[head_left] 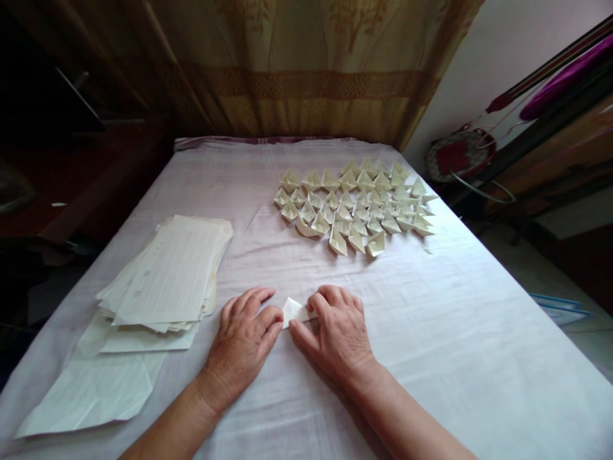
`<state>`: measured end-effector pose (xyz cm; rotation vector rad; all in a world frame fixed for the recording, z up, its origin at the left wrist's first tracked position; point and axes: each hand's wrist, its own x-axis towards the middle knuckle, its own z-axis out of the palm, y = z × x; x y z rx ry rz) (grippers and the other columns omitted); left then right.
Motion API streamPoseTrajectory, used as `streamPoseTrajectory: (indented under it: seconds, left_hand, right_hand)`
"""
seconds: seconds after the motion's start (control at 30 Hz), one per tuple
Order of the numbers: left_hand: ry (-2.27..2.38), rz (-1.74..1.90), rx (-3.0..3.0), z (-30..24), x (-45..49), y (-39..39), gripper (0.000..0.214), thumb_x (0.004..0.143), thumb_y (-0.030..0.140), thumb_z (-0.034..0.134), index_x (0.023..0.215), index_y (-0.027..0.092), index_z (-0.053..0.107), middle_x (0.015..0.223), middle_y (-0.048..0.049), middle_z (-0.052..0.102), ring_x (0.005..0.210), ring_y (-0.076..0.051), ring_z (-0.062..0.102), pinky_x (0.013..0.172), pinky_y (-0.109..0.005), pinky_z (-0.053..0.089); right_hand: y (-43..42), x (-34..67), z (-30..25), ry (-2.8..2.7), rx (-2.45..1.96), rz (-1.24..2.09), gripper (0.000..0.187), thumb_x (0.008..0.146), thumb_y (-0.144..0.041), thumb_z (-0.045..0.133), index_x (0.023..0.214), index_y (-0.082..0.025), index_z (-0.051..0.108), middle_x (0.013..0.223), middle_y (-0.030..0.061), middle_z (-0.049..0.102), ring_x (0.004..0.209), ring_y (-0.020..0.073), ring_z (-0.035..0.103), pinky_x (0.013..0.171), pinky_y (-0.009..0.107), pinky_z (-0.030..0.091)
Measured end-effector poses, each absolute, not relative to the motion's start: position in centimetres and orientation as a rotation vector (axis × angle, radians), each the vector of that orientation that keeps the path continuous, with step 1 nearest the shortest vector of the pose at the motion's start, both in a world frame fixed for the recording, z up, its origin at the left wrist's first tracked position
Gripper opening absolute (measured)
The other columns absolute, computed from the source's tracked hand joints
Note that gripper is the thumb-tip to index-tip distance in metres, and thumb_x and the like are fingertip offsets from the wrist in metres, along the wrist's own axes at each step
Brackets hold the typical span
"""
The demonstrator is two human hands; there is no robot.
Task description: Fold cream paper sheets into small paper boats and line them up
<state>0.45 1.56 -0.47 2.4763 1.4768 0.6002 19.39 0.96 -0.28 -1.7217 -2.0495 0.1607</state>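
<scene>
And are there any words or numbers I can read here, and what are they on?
None can be read.
Lined paper stack: small marks near one side, too tiny to read.
Folded white paper: no writing shows.
Bag: patterned, too blurred for any lettering.

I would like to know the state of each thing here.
White paper: small, folded.
Left hand: pinches the paper's left edge.
Right hand: holds its right side.
Paper boats: folded, grouped closely.
Paper stack: flat, edges uneven.
Curtain: hanging in folds.
Cloth: spread out, slightly wrinkled.
</scene>
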Motion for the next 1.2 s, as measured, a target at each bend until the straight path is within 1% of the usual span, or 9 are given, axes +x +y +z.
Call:
streamPoseTrajectory:
  seconds: [0.1,0.3,0.47,0.53,0.6,0.67,1.1,1.13,1.2]
  left_hand:
    - [1.486,0.609,2.482,-0.6,0.6,1.5,0.011,0.093,0.026,0.054,0.093,0.025,0.066,0.128,-0.0075,0.061,0.123,-0.027,0.051,0.101,-0.048,0.04]
    - [1.465,0.633,2.5,-0.8,0.3,1.6,0.013,0.093,0.023,0.052,0.093,0.025,0.065,0.127,-0.0075,0.062,0.121,-0.027,0.052,0.099,-0.049,0.041]
    - [1.536,0.592,2.48,-0.3,1.2,1.7,0.009,0.087,0.019,0.058,0.089,0.025,0.064,0.125,-0.0075,0.063,0.12,-0.028,0.053,0.099,-0.051,0.04]
    - [1.608,0.571,2.461,0.1,2.1,1.8,0.005,0.086,0.024,0.062,0.081,0.023,0.062,0.121,-0.0094,0.064,0.116,-0.03,0.055,0.097,-0.052,0.041]
    - [1.661,0.588,2.459,0.2,2.9,1.9,0.015,0.084,0.031,0.067,0.075,0.022,0.059,0.117,-0.0103,0.064,0.112,-0.031,0.056,0.095,-0.052,0.043]
    - [1.676,0.617,2.456,0.1,3.2,1.9,0.018,0.083,0.03,0.069,0.073,0.022,0.057,0.116,-0.0094,0.064,0.112,-0.03,0.057,0.096,-0.051,0.042]
    - [1.742,0.505,2.306,-0.7,-0.6,1.1,0.005,0.082,0.025,0.064,0.078,0.023,0.065,0.126,-0.006,0.063,0.118,-0.029,0.055,0.105,-0.05,0.037]
    - [1.75,0.525,2.297,-0.7,-0.5,1.1,0.002,0.082,0.024,0.064,0.081,0.023,0.065,0.125,-0.0063,0.064,0.118,-0.029,0.055,0.106,-0.05,0.036]
    - [1.757,0.582,2.294,-1.0,-0.2,1.0,0.012,0.082,0.023,0.063,0.092,0.023,0.067,0.123,-0.0069,0.065,0.118,-0.029,0.056,0.107,-0.05,0.035]
  right_hand:
    - [0.7,18.6,-0.4,-1.998,-1.748,0.092,0.031,0.078,-0.048,0.072,0.079,-0.022,0.057,0.087,0.0065,0.059,0.086,0.0254,0.051,0.078,0.04,0.034]
    - [1.0,21.2,-1.0,-1.964,-1.667,0.222,0.008,0.084,-0.026,0.068,0.081,-0.023,0.061,0.094,0.0026,0.062,0.09,0.0214,0.054,0.08,0.037,0.033]
    - [1.4,22.6,-1.4,-1.958,-1.675,0.227,0.007,0.083,-0.021,0.068,0.079,-0.022,0.062,0.092,0.0013,0.063,0.091,0.0203,0.055,0.081,0.036,0.033]
    - [1.4,22.5,-1.5,-1.949,-1.687,0.208,0.008,0.083,-0.022,0.068,0.078,-0.021,0.062,0.092,0.0015,0.063,0.091,0.0204,0.055,0.082,0.036,0.033]
    - [1.3,22.3,-1.5,-1.943,-1.691,0.197,0.008,0.083,-0.022,0.068,0.078,-0.021,0.062,0.092,0.0018,0.063,0.091,0.0202,0.055,0.082,0.035,0.033]
    - [1.2,22.2,-1.4,-1.943,-1.69,0.199,0.008,0.083,-0.022,0.068,0.077,-0.021,0.062,0.092,0.002,0.063,0.091,0.0201,0.055,0.083,0.035,0.033]
    - [1.3,22.4,-1.9,-1.966,-1.686,0.167,0.007,0.086,-0.025,0.064,0.081,-0.021,0.063,0.093,0.004,0.065,0.092,0.0216,0.054,0.082,0.034,0.032]
    - [1.3,22.4,-1.9,-1.982,-1.673,0.15,0.005,0.087,-0.024,0.063,0.084,-0.021,0.064,0.094,0.0045,0.066,0.092,0.0221,0.054,0.082,0.035,0.032]
    - [1.2,22.3,-1.9,-2.042,-1.619,0.11,0.006,0.089,-0.022,0.061,0.092,-0.021,0.065,0.097,0.0056,0.067,0.092,0.0229,0.054,0.082,0.035,0.032]
